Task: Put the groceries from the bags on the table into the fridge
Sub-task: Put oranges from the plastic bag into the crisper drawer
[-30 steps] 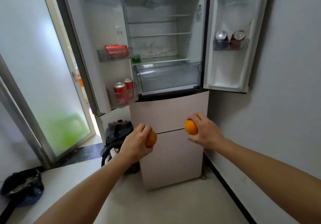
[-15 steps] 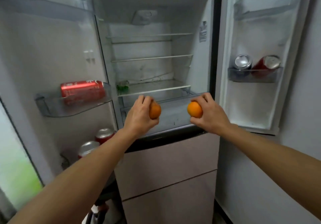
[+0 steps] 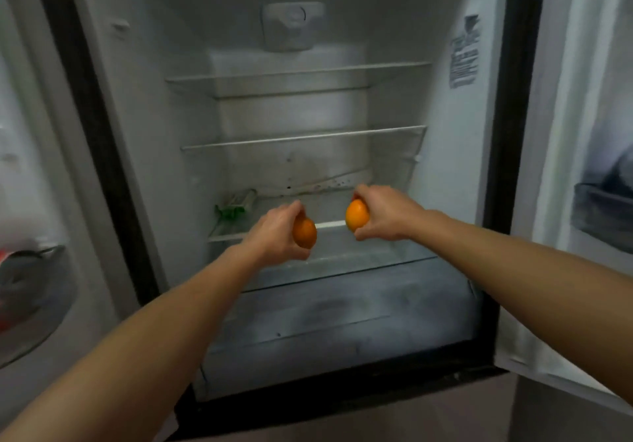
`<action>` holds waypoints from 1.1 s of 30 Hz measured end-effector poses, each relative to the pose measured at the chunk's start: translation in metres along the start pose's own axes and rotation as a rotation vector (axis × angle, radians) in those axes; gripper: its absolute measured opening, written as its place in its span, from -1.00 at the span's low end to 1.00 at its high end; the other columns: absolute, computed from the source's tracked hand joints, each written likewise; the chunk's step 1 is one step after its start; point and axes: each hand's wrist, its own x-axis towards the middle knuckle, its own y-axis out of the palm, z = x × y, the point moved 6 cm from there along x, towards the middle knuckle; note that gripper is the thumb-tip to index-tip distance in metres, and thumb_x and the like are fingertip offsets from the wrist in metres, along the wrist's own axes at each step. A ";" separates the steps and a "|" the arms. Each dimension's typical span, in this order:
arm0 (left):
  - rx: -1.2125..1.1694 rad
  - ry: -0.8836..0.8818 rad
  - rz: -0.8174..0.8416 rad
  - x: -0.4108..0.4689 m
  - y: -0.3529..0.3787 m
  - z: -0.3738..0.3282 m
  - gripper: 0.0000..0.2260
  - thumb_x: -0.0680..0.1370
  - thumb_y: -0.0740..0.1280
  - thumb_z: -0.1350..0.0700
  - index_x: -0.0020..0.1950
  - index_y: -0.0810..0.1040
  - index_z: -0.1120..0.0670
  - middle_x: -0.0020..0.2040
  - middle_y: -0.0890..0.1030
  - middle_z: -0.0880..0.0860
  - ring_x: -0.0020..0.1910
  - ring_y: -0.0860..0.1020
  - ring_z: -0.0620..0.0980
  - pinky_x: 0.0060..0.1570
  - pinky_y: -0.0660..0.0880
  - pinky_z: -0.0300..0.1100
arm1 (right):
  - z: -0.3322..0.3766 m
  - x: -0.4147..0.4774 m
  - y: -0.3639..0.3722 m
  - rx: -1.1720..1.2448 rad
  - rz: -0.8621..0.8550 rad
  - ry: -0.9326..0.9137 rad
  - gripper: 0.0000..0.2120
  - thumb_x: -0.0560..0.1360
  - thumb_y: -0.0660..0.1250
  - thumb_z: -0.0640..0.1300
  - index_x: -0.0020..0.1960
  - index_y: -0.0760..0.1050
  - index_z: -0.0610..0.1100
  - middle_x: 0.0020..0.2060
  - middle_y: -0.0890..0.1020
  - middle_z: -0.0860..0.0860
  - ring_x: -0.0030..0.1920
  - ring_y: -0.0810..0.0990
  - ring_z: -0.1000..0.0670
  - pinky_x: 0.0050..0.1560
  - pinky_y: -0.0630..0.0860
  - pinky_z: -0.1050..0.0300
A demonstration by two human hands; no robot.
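Observation:
The fridge [image 3: 144, 153] stands open right in front of me, both doors swung out. My left hand [image 3: 274, 232] grips an orange [image 3: 305, 233] and my right hand [image 3: 387, 213] grips a second orange [image 3: 357, 219]. Both hands reach over the front edge of the lowest glass shelf [image 3: 330, 225], above the clear drawer [image 3: 342, 318]. The two oranges are a short way apart at about the same height. Two upper shelves [image 3: 301, 136] are bare.
A small green item [image 3: 230, 209] lies at the left end of the lowest shelf. The left door bin [image 3: 34, 290] holds a red can, blurred. The right door bin [image 3: 603, 215] holds dark cans. A label [image 3: 464, 56] is stuck on the right inner wall.
I have come closer to the fridge, which now fills the view. Both hands rose and went forward with their oranges, from in front of the drawer to over the lowest shelf.

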 end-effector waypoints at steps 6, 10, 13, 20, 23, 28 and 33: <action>0.178 -0.034 0.322 0.040 0.075 0.038 -0.46 0.28 0.56 0.03 0.18 0.42 0.01 0.11 0.48 0.05 0.04 0.48 0.07 0.01 0.49 -0.01 | -0.005 0.059 0.091 -0.202 0.434 -0.116 -0.55 0.27 0.52 0.05 0.09 0.49 -0.01 -0.01 0.58 -0.03 -0.07 0.56 -0.08 -0.13 0.56 0.02; 0.275 -0.074 0.538 0.059 0.109 0.060 -0.50 0.28 0.55 0.03 0.15 0.45 0.01 0.08 0.53 0.06 -0.02 0.51 0.05 -0.06 0.54 -0.04 | -0.011 0.080 0.142 -0.326 0.661 -0.124 -0.64 0.31 0.43 0.04 0.06 0.53 -0.05 -0.10 0.58 -0.03 -0.14 0.58 -0.07 -0.16 0.57 0.05; 0.312 -0.114 0.665 0.072 0.128 0.075 -0.49 0.30 0.55 0.03 0.17 0.44 0.04 0.07 0.54 0.06 -0.01 0.53 0.06 -0.10 0.53 -0.08 | -0.013 0.096 0.169 -0.391 0.765 -0.092 -0.68 0.33 0.39 0.01 0.04 0.57 -0.10 -0.19 0.60 -0.05 -0.32 0.54 -0.06 -0.28 0.48 0.13; 0.270 -0.203 0.749 0.096 0.167 0.099 -0.57 0.41 0.46 0.02 0.20 0.44 0.09 0.06 0.56 0.11 -0.06 0.56 0.08 -0.16 0.49 -0.14 | -0.015 0.115 0.200 -0.350 0.784 -0.083 -0.63 0.52 0.22 0.03 0.24 0.38 -0.14 -0.03 0.53 -0.14 -0.34 0.41 -0.08 -0.19 0.37 0.12; 0.214 -0.264 0.761 0.101 0.179 0.109 -0.57 0.40 0.43 -0.08 0.17 0.48 0.09 0.06 0.60 0.13 0.02 0.59 0.11 0.03 0.57 -0.05 | -0.021 0.118 0.208 -0.311 0.790 -0.034 -0.56 0.52 0.18 0.04 0.32 0.34 -0.16 -0.14 0.48 -0.11 -0.34 0.44 -0.06 -0.23 0.40 0.14; 0.274 -0.298 0.724 0.100 0.170 0.110 -0.32 0.48 0.33 -0.20 0.47 0.24 0.12 0.40 0.39 0.15 0.34 0.42 0.16 0.29 0.40 -0.03 | -0.034 0.115 0.206 -0.398 0.840 0.019 -0.37 0.48 0.19 0.27 0.40 0.38 -0.10 0.38 0.43 -0.08 0.30 0.47 -0.18 0.26 0.44 -0.01; 0.399 -0.249 0.746 0.095 0.156 0.100 -0.59 0.50 0.30 -0.15 0.17 0.49 0.14 -0.03 0.58 0.08 0.05 0.57 0.11 0.14 0.51 -0.04 | -0.043 0.102 0.172 -0.457 0.841 0.064 -0.63 0.50 0.28 0.21 0.05 0.48 -0.09 0.03 0.53 -0.06 0.01 0.52 -0.13 0.01 0.50 0.06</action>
